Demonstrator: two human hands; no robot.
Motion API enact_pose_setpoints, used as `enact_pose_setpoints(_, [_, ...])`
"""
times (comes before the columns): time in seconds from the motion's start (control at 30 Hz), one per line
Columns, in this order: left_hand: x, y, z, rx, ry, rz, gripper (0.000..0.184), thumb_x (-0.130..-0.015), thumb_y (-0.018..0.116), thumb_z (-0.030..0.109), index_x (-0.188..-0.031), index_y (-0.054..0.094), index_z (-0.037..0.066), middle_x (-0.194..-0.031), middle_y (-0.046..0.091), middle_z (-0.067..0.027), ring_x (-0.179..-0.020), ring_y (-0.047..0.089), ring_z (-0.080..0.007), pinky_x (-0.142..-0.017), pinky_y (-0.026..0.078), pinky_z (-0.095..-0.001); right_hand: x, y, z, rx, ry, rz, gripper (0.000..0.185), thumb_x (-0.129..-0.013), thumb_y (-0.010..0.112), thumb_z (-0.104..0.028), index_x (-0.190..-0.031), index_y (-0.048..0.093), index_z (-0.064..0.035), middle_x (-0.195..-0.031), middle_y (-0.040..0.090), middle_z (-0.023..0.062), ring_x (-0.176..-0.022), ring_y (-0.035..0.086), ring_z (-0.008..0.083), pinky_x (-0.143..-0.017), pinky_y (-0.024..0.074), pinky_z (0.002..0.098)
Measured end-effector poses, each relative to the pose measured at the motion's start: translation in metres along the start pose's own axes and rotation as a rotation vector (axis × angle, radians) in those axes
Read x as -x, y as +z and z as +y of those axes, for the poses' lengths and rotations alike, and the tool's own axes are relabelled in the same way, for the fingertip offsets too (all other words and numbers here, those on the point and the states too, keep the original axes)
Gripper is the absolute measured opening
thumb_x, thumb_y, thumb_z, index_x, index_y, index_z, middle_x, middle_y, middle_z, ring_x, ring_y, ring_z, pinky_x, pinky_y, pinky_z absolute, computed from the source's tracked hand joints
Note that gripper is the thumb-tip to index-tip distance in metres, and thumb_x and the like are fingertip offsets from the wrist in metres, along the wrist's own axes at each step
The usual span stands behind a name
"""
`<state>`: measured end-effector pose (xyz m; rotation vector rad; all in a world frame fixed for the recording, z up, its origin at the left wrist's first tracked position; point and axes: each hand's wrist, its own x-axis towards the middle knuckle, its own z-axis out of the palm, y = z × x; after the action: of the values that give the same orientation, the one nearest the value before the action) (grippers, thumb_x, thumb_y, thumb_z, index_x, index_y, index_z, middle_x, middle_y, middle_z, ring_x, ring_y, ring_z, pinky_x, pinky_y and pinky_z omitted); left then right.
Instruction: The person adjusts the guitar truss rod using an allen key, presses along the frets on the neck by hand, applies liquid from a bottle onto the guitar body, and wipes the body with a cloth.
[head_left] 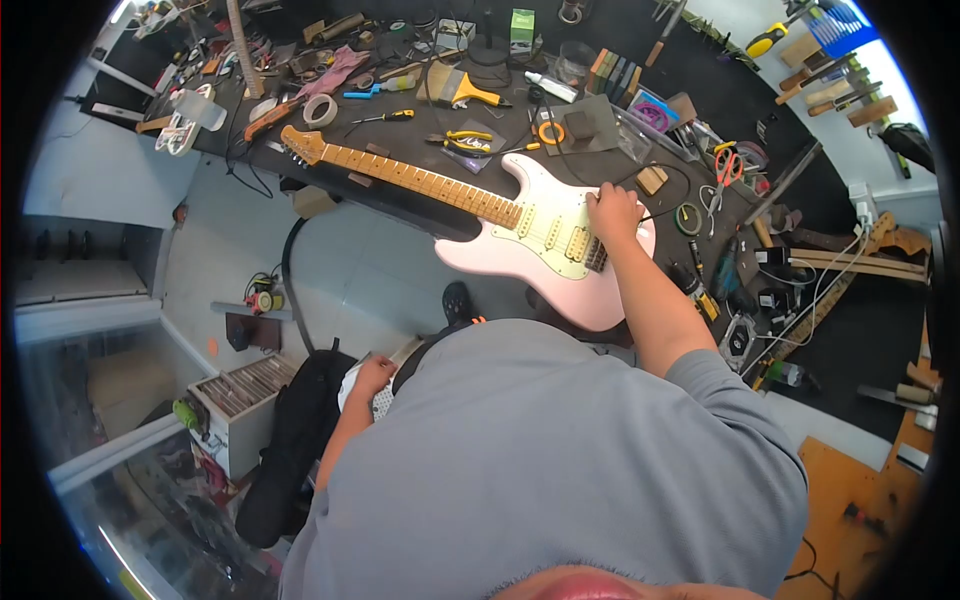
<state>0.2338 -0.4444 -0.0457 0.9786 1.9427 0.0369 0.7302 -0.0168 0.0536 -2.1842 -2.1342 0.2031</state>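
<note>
A pale pink electric guitar (590, 295) with a light pickguard and maple neck lies across the front edge of the dark workbench, its headstock pointing to the upper left. My right hand (614, 212) rests on the guitar body near the bridge, fingers bent; whether they grip anything there is hidden. Down at my left side, my left hand (374, 373) is beside a white perforated object (382, 401), its fingers curled at the edge; what they hold is too small to make out.
Yellow-handled pliers (466, 136), a wide brush (455, 88), a tape roll (320, 110) and orange scissors (728, 168) lie on the bench (400, 140). A black bag (300, 440) leans beside a drawer cabinet (245, 440) at lower left. Tools hang at the upper right.
</note>
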Motion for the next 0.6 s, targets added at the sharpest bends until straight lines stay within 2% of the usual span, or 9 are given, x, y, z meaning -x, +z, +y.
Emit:
enact_pose_setpoints(0.1, [-0.046,-0.043,-0.011,0.065,0.009,0.038,0.034,-0.097,0.080,0.031,-0.113,0.080,0.001,-0.097,0.083,-0.0165,-0.082,0.080,-0.0275,-0.081,0.063,-0.0415,-0.001,0.003,-0.009,0.061,0.035,0.006,0.036,-0.104,0.067,-0.039,-0.117,0.078,-0.0082,-0.121,0.075,0.0135,-0.124,0.062,0.0383,-0.103,0.0451,0.0616])
enact_pose_setpoints(0.2, [-0.082,-0.079,-0.025,0.216,-0.077,0.015,0.034,-0.097,0.081,0.030,-0.113,0.079,0.000,-0.096,0.082,-0.0157,-0.079,0.078,-0.0270,-0.078,0.062,-0.0400,0.003,0.002,-0.025,0.117,0.082,0.032,0.036,-0.104,0.065,-0.037,-0.118,0.081,-0.0078,-0.123,0.073,0.0139,-0.124,0.061,0.0382,-0.103,0.0451,0.0613])
enact_pose_setpoints(0.3, [-0.093,-0.110,-0.022,0.134,-0.137,-0.017,0.032,-0.097,0.080,0.028,-0.112,0.079,0.000,-0.097,0.081,-0.0153,-0.082,0.078,-0.0266,-0.078,0.063,-0.0402,0.004,0.009,-0.036,0.143,-0.065,-0.028,0.038,-0.104,0.066,-0.040,-0.115,0.083,-0.0077,-0.124,0.072,0.0142,-0.126,0.060,0.0379,-0.104,0.0448,0.0620])
enact_pose_setpoints(0.33, [-0.093,-0.118,-0.022,0.114,-0.165,-0.039,0.031,-0.096,0.081,0.028,-0.111,0.080,0.000,-0.097,0.082,-0.0154,-0.084,0.079,-0.0260,-0.079,0.063,-0.0414,0.006,0.009,-0.036,0.126,-0.066,0.011,0.042,-0.104,0.068,-0.045,-0.113,0.084,-0.0075,-0.124,0.071,0.0146,-0.126,0.059,0.0371,-0.104,0.0442,0.0622])
enact_pose_setpoints(0.43, [-0.111,-0.129,-0.035,-0.021,-0.135,-0.096,0.031,-0.096,0.081,0.028,-0.109,0.080,0.000,-0.097,0.082,-0.0157,-0.083,0.079,-0.0257,-0.078,0.063,-0.0424,0.002,-0.007,-0.029,0.220,-0.017,0.009,0.049,-0.104,0.068,-0.050,-0.117,0.084,-0.0062,-0.128,0.070,0.0144,-0.130,0.058,0.0359,-0.106,0.0436,0.0632])
enact_pose_setpoints(0.47, [-0.118,-0.131,-0.040,-0.052,-0.125,-0.105,0.031,-0.095,0.082,0.028,-0.108,0.080,0.000,-0.096,0.082,-0.0150,-0.080,0.078,-0.0258,-0.076,0.063,-0.0429,0.001,-0.007,-0.023,0.226,0.045,0.074,0.051,-0.104,0.070,-0.054,-0.119,0.084,-0.0080,-0.131,0.068,0.0136,-0.130,0.057,0.0354,-0.106,0.0434,0.0627])
enact_pose_setpoints(0.6, [-0.119,-0.142,-0.013,-0.064,-0.133,-0.149,0.033,-0.095,0.082,0.029,-0.108,0.081,0.000,-0.093,0.082,-0.0143,-0.079,0.078,-0.0266,-0.075,0.063,-0.0428,0.001,-0.022,-0.024,0.213,0.109,-0.024,0.048,-0.104,0.069,-0.053,-0.121,0.085,-0.0115,-0.131,0.067,0.0127,-0.132,0.056,0.0349,-0.107,0.0427,0.0616])
